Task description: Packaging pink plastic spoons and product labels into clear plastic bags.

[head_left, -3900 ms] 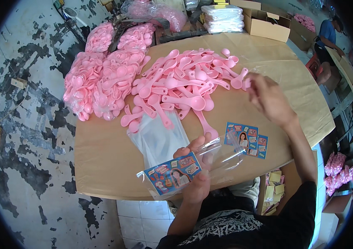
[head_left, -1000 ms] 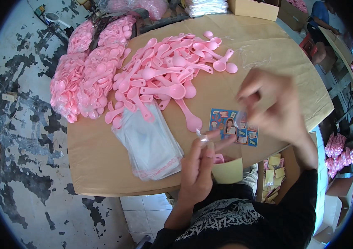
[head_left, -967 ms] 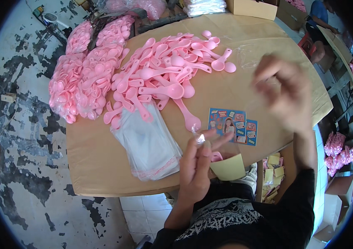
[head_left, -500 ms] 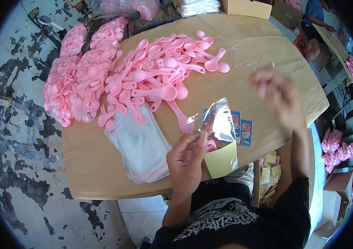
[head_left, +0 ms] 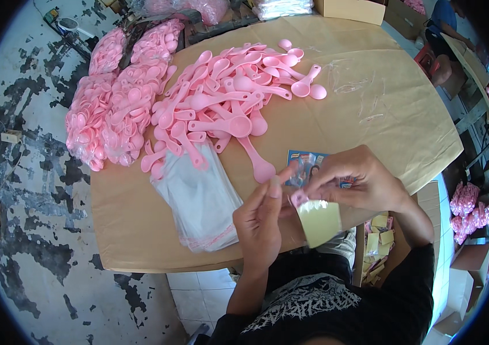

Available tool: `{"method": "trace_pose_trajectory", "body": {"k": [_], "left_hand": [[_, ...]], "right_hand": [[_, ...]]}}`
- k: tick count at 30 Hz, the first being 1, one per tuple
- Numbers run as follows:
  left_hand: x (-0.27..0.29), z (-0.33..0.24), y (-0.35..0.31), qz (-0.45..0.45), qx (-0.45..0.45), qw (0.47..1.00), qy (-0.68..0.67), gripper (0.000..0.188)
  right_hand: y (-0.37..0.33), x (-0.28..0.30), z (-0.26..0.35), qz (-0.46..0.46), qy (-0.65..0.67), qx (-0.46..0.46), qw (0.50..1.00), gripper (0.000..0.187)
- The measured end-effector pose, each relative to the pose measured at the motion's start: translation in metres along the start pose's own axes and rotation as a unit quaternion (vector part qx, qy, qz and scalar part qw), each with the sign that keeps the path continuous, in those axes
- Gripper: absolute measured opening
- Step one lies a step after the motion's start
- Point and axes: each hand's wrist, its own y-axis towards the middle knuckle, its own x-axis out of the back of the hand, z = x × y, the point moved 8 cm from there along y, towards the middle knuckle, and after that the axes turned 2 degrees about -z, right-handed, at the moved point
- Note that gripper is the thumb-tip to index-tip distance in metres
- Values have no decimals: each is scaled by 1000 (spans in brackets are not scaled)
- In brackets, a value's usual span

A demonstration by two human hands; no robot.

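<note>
At the near edge of the bench [head_left: 141, 230], both hands meet over a small packet [head_left: 319, 221]: a clear sleeve with a pale yellowish card face showing and a bit of pink at its top left corner, probably a spoon end, can't tell for sure

Left hand [head_left: 261, 221]: fingers curled and nearly closed, thumb and forefinger pinching the packet's upper left corner. Right hand [head_left: 359, 184]: also mostly closed, fingertips pinching the top edge from the right. Both have hold of it; it hangs off the bench edge, above the lap, not resting on anything

Handling, as a judgement: very light, thin, floppy film around a slightly stiffer card. Film looks slick, so pinch at the edges or corners where the card backs it, not mid-film. Not fragile but creases easily

Orientation: packet is roughly rectangular, long axis runs from upper left down to lower right, tilted; open or top end is up at the fingers, bottom corner points down toward the body

Around it:
- printed card [head_left: 307, 167] flat on the bench, just behind the hands, partly hidden by the right one
- stack of clear bags [head_left: 198, 198] left of the hands, long axis running away from the body
- loose spoons [head_left: 227, 103] in a heap mid-bench, one with handle pointing at the hands
- bagged spoons [head_left: 118, 109] piled at the left edge
</note>
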Motion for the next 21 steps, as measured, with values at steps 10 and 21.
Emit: {"method": "trace_pose_trajectory", "body": {"k": [10,21], "left_hand": [[-7,3,-1,41,-29,995,86,29],[0,9,2,-8,6,1000,-19,28]], "right_hand": [[0,2,-5,-84,92,-39,991,15],[-7,9,-11,-95,70,-65,991,19]]}}
